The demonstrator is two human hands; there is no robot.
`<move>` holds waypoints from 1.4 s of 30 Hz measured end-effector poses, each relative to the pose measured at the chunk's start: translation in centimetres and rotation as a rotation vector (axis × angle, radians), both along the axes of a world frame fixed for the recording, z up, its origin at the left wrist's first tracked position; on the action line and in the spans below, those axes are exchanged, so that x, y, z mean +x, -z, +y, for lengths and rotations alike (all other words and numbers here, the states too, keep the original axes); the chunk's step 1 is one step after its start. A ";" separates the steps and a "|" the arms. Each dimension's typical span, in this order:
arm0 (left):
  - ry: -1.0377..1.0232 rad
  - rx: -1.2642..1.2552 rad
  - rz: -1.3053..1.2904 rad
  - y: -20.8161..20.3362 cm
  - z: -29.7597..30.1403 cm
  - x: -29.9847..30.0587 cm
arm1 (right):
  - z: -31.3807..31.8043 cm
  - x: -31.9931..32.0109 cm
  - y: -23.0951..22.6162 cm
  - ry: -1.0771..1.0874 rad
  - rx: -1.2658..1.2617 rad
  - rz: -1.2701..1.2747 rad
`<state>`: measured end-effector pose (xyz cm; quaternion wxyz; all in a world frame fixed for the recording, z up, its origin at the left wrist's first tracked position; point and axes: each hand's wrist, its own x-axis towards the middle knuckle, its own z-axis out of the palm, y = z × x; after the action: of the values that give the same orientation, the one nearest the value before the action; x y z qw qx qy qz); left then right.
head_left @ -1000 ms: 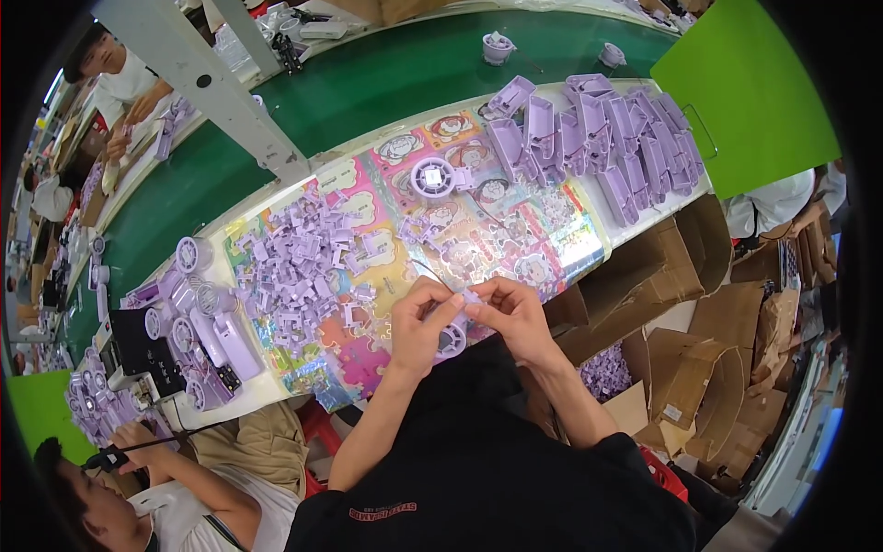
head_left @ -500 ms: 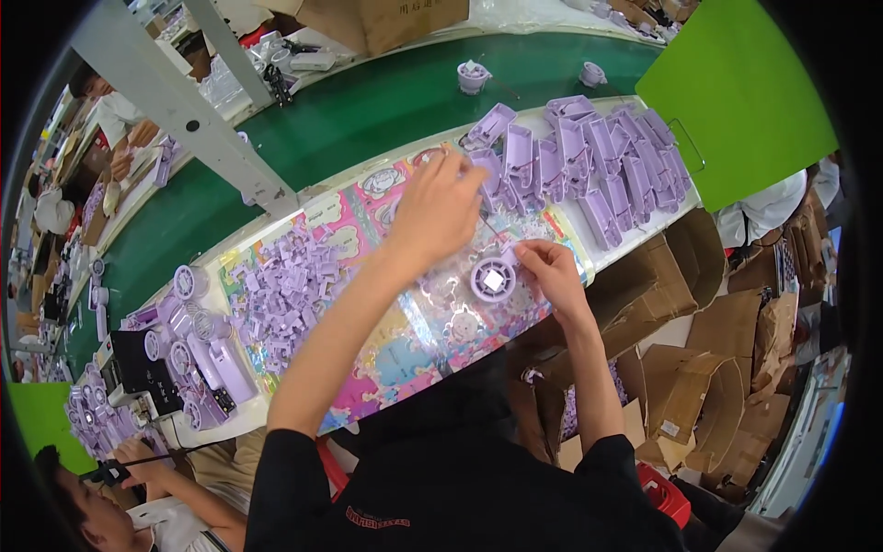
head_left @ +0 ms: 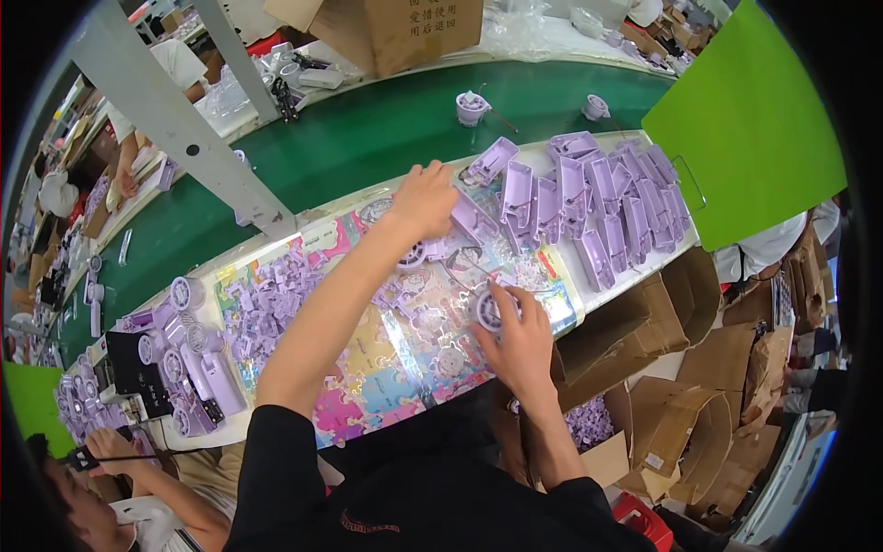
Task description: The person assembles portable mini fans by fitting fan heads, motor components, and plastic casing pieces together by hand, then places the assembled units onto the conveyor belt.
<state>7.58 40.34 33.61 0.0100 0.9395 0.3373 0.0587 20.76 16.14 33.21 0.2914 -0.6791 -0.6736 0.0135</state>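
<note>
Lilac plastic spoked ring (head_left: 487, 312), right hand (head_left: 522, 345) touching.

The left hand (head_left: 428, 200) is hovering toward the far side of the counter (head_left: 578, 283), just beside an open purple case (head_left: 472, 217), while the right hand (head_left: 520, 342) is holding a round purple fan (head_left: 487, 311) near the front edge. A colourful sheet (head_left: 382, 354) is covering the middle, and a heap of small purple parts (head_left: 271, 299) is lying on it at the left. Purple shells (head_left: 602, 189) are standing in crowded rows at the right. Beyond, two purple cups (head_left: 471, 109) are sitting on a green belt (head_left: 368, 120). At lower left, a co-worker's hand (head_left: 108, 449) is gripping a dark tool.
</note>
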 end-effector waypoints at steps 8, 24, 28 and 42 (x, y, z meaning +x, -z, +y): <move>-0.035 0.043 -0.118 -0.9 -1.0 0.3 | -3.4 1.9 -0.5 0.035 -0.219 0.133; 0.269 -0.460 -0.140 -9.3 -7.8 -1.2 | -4.4 4.6 -3.1 0.012 0.208 0.398; 0.232 -0.662 0.017 -10.4 -11.0 -2.5 | -4.0 3.1 -4.8 -0.144 0.263 0.446; 0.226 -0.576 -0.448 -8.0 -15.8 -6.0 | -4.3 0.3 -5.3 -0.327 0.191 0.387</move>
<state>1.59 24.58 41.66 0.3536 0.8933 0.2240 0.1638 21.07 11.83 38.47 0.4714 -0.5155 -0.7043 0.1262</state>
